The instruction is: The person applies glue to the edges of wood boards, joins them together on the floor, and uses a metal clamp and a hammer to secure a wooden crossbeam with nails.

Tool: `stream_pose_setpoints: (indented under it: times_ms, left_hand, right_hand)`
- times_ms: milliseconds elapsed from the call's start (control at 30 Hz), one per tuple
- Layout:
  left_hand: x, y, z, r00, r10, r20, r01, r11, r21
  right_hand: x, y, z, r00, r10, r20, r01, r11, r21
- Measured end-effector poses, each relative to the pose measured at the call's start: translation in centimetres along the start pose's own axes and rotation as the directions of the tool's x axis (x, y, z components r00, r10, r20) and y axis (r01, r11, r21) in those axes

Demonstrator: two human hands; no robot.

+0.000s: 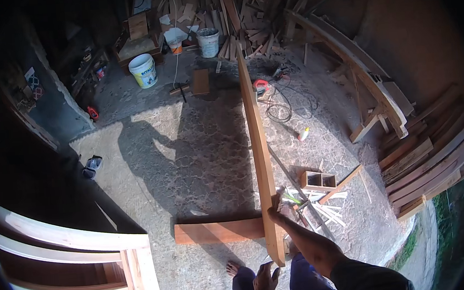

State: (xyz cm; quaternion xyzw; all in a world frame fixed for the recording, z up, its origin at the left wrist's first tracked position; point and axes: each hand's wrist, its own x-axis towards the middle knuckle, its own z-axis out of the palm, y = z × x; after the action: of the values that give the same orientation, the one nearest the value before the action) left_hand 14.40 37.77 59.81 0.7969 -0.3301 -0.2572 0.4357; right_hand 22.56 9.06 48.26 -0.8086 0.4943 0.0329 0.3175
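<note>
A long, pale-brown wooden beam runs from near my legs up toward the far wood pile. My right hand is closed around the beam's right edge, some way up from its near end; part of its grip is hidden behind the wood. My left hand is just below the near end, its thumb held apart from the fingers. Whether it touches the beam is hard to tell. A reddish-brown board lies across the floor, its right end meeting or passing beneath the beam.
Right of the beam are a divided wooden box, thin white strips, a red power tool and its cable. A wooden frame stands at lower left. Buckets and scrap wood lie farther off; stacked planks are at right.
</note>
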Motion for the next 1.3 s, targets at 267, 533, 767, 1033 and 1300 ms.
stream_pose_setpoints:
  times_ms: [267, 533, 767, 1033, 1300]
  left_hand:
    - [-18.7, -16.7, -17.2, 0.819, -0.555, -0.147, 0.570, 0.758, 0.318]
    - [-4.3, -18.9, -26.8, 0.730, -0.678, -0.091, 0.680, 0.705, 0.200]
    - [7.6, -15.9, -31.5, 0.761, -0.649, -0.011, 0.648, 0.761, -0.037]
    - [12.5, -16.4, -35.3, 0.737, -0.675, 0.030, 0.666, 0.718, -0.205]
    - [16.6, -21.5, -36.7, 0.603, -0.789, 0.119, 0.774, 0.542, -0.326]
  right_hand:
    - [-3.7, -5.9, -3.9, 0.996, 0.085, 0.037, -0.089, 0.986, 0.142]
    - [-4.4, -6.2, -3.5, 1.000, 0.016, -0.019, -0.010, 0.969, 0.247]
    - [-5.2, -8.0, -3.8, 0.998, 0.020, 0.062, -0.034, 0.973, 0.230]
    - [-5.1, -10.4, -6.1, 0.989, 0.064, 0.131, -0.101, 0.948, 0.303]
    - [-5.8, -6.3, -4.0, 0.996, 0.082, -0.022, -0.074, 0.964, 0.255]
